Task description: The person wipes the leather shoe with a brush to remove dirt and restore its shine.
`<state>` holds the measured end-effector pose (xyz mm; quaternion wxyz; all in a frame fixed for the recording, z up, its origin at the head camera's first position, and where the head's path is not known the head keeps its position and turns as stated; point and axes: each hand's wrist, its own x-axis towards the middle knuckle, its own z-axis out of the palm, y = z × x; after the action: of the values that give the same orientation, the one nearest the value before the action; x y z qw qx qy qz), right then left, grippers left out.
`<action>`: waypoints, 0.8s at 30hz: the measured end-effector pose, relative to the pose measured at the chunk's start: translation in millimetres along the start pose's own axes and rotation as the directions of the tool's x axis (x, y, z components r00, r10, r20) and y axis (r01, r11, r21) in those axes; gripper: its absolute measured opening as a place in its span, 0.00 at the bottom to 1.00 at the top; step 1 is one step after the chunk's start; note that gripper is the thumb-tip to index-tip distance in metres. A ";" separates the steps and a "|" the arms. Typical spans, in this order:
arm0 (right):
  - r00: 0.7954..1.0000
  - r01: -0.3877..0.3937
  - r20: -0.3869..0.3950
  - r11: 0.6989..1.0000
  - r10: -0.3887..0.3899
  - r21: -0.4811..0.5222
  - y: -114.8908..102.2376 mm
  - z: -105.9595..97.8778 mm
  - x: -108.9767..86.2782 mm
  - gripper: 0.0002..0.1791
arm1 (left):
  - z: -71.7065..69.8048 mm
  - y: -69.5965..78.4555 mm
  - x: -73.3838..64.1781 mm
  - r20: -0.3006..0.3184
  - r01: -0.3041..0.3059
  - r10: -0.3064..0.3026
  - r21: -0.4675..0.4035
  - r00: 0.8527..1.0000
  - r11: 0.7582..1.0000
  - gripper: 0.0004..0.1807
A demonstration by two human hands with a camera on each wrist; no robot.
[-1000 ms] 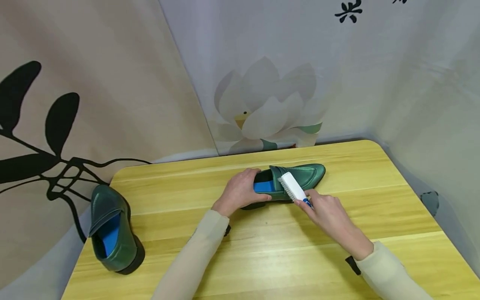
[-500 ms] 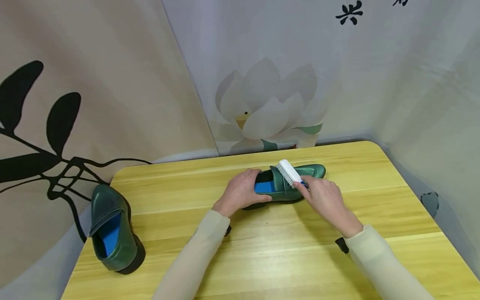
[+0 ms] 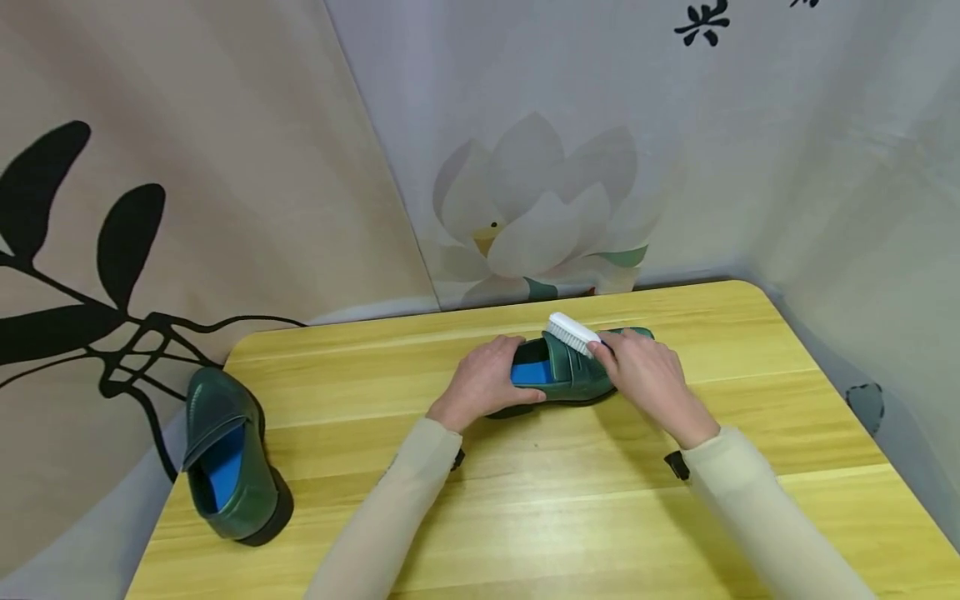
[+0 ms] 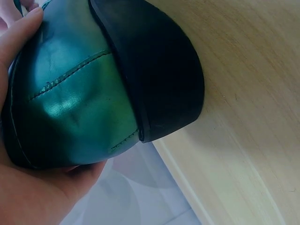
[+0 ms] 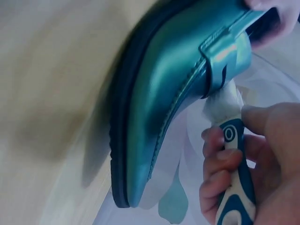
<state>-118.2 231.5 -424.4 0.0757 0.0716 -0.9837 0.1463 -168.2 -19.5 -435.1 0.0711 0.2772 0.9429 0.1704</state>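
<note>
A green loafer (image 3: 592, 385) with a blue insole stands on the wooden table, its toe to the right. My left hand (image 3: 483, 382) grips it round the heel; in the left wrist view the fingers and thumb span the green heel (image 4: 70, 93) above the black sole. My right hand (image 3: 651, 377) holds a brush by its blue and white handle (image 5: 238, 178). The white brush head (image 3: 572, 330) lies against the strap across the loafer's upper, bristles down. Part of the toe is hidden behind my right hand.
A second green loafer (image 3: 234, 458) stands at the table's left edge, its toe pointing away. Behind the wooden table (image 3: 525, 517) hangs a pale printed curtain (image 3: 540, 200) with a flower and dark leaves.
My right hand has moved the brush away from me and slightly left, from the loafer's near side up over the strap. The left hand and the loafer stay in place.
</note>
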 end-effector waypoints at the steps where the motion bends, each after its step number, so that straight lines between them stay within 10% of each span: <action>1: 1.000 -0.001 0.018 1.000 0.001 0.001 -0.5 0.0 4.2 0.22 | 0.6 -0.3 0.1 -0.001 -0.003 0.003 -0.002 1.000 1.000 0.53; 13: 0.999 0.046 0.017 0.998 -0.047 0.047 9.5 -11.9 -20.0 0.24 | -6.7 -3.5 -1.7 -0.010 0.023 -0.023 -0.002 1.000 1.000 0.53; 24: 1.000 0.024 0.006 0.997 -0.024 0.069 4.5 5.1 -2.2 0.23 | 1.1 -3.3 -0.4 -0.024 -0.003 0.003 -0.018 1.000 1.000 0.51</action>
<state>-117.5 234.5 -430.9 0.0717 0.0865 -0.9774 0.1789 -169.2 -22.0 -437.3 0.0622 0.2760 0.9417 0.1824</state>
